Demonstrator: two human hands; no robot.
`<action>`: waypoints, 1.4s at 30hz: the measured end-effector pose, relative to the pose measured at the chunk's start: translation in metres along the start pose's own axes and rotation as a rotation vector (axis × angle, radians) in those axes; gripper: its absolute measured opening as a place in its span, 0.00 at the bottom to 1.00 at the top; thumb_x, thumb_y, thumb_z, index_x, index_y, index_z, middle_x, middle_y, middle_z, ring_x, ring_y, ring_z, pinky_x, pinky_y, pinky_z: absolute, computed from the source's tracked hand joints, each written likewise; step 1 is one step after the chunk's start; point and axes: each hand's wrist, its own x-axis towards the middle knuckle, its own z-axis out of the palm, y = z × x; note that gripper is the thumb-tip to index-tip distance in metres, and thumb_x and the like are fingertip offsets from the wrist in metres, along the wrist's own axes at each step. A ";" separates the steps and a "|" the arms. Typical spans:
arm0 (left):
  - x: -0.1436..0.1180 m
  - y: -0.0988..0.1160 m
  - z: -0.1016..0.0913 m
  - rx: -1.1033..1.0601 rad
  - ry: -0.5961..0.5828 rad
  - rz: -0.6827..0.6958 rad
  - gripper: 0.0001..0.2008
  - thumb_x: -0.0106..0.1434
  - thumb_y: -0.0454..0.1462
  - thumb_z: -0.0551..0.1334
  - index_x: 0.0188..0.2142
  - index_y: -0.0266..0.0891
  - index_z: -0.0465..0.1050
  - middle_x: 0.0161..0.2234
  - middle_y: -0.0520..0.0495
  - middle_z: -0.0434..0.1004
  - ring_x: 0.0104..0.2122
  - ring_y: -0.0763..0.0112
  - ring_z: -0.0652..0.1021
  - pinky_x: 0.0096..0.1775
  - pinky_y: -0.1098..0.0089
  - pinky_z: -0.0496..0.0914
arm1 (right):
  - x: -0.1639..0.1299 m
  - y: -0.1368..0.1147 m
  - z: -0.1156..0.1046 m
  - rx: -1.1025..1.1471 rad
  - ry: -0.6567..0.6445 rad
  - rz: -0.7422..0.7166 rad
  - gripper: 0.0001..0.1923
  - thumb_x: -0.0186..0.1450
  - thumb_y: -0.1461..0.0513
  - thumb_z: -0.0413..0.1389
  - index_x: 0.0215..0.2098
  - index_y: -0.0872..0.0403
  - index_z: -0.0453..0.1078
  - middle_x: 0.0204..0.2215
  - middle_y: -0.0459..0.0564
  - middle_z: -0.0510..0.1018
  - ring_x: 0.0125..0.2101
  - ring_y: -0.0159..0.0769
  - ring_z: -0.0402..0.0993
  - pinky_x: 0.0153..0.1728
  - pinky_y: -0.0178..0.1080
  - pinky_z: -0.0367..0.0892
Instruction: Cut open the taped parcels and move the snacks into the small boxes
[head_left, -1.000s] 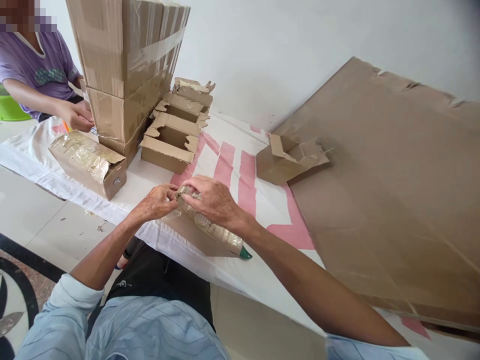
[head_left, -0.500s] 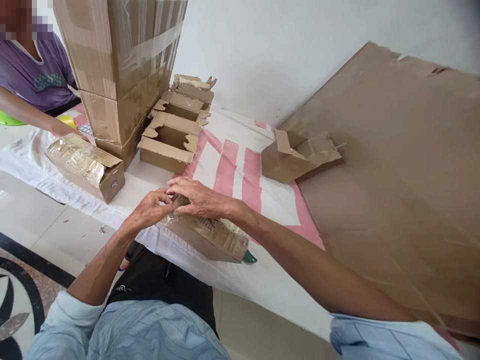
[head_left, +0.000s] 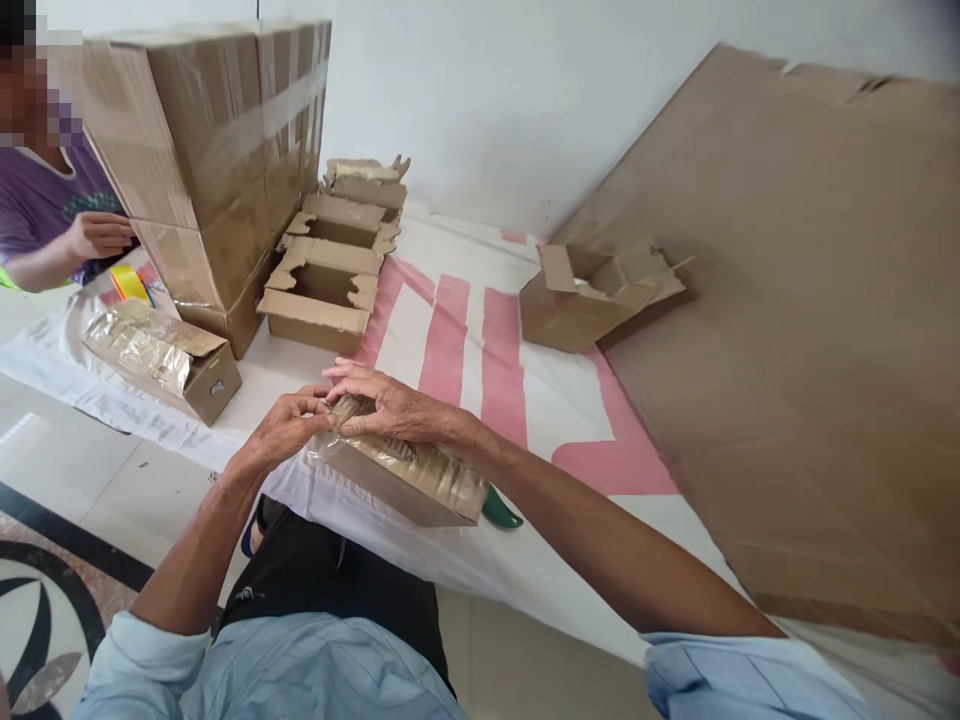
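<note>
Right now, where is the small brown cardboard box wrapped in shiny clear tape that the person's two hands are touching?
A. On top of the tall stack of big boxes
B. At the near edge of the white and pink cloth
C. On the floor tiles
B: the small tape-wrapped cardboard box lies at the near edge of the white and pink cloth, with the left hand and right hand resting on its end.

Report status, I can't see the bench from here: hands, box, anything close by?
Left hand and right hand both on the taped box. Box lies on the cloth. Green tool partly hidden behind box.
</note>
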 end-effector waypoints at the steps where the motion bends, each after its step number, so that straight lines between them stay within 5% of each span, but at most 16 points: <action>1: 0.000 0.001 -0.002 -0.003 -0.015 -0.002 0.13 0.57 0.45 0.70 0.23 0.39 0.79 0.53 0.41 0.81 0.55 0.51 0.77 0.60 0.55 0.65 | 0.002 0.001 0.001 0.008 0.006 -0.019 0.15 0.67 0.54 0.66 0.51 0.45 0.78 0.69 0.51 0.69 0.75 0.53 0.51 0.72 0.62 0.51; 7: -0.012 -0.010 -0.010 -0.063 -0.033 0.040 0.12 0.56 0.45 0.76 0.31 0.39 0.85 0.58 0.38 0.79 0.63 0.46 0.74 0.63 0.52 0.65 | 0.008 -0.007 0.003 -0.059 0.014 -0.111 0.05 0.69 0.57 0.61 0.38 0.49 0.75 0.55 0.52 0.75 0.61 0.47 0.70 0.66 0.57 0.62; 12: -0.030 -0.022 -0.004 -0.104 0.060 0.091 0.09 0.53 0.40 0.78 0.31 0.39 0.84 0.64 0.36 0.73 0.62 0.47 0.75 0.57 0.54 0.73 | 0.009 -0.023 0.000 -0.114 -0.067 -0.004 0.07 0.70 0.58 0.58 0.36 0.51 0.76 0.56 0.54 0.73 0.60 0.46 0.69 0.63 0.55 0.64; 23: -0.051 -0.036 0.014 -0.053 0.265 0.144 0.12 0.51 0.40 0.80 0.31 0.40 0.82 0.64 0.35 0.73 0.63 0.46 0.74 0.59 0.49 0.73 | 0.015 -0.037 0.001 -0.123 -0.106 0.057 0.07 0.69 0.58 0.60 0.33 0.51 0.74 0.55 0.55 0.75 0.60 0.47 0.69 0.62 0.57 0.64; 29: -0.056 -0.041 0.016 0.023 0.228 0.111 0.08 0.54 0.39 0.76 0.31 0.40 0.82 0.61 0.37 0.75 0.59 0.51 0.77 0.56 0.55 0.73 | 0.018 -0.036 0.007 -0.157 -0.117 0.005 0.10 0.71 0.57 0.60 0.31 0.51 0.75 0.53 0.56 0.77 0.60 0.48 0.69 0.63 0.57 0.63; 38: -0.065 -0.047 0.026 -0.140 0.365 0.066 0.09 0.57 0.41 0.73 0.27 0.39 0.81 0.49 0.41 0.82 0.44 0.62 0.80 0.39 0.69 0.71 | 0.019 -0.036 0.011 -0.203 -0.115 -0.035 0.12 0.73 0.58 0.57 0.31 0.51 0.75 0.49 0.56 0.80 0.57 0.48 0.72 0.59 0.55 0.67; 42: -0.069 -0.048 0.036 -0.240 0.437 -0.035 0.10 0.57 0.43 0.73 0.28 0.39 0.82 0.33 0.47 0.82 0.30 0.69 0.76 0.32 0.70 0.68 | 0.020 -0.033 0.012 -0.222 -0.108 -0.046 0.12 0.72 0.58 0.56 0.31 0.51 0.74 0.48 0.56 0.80 0.55 0.48 0.73 0.59 0.55 0.66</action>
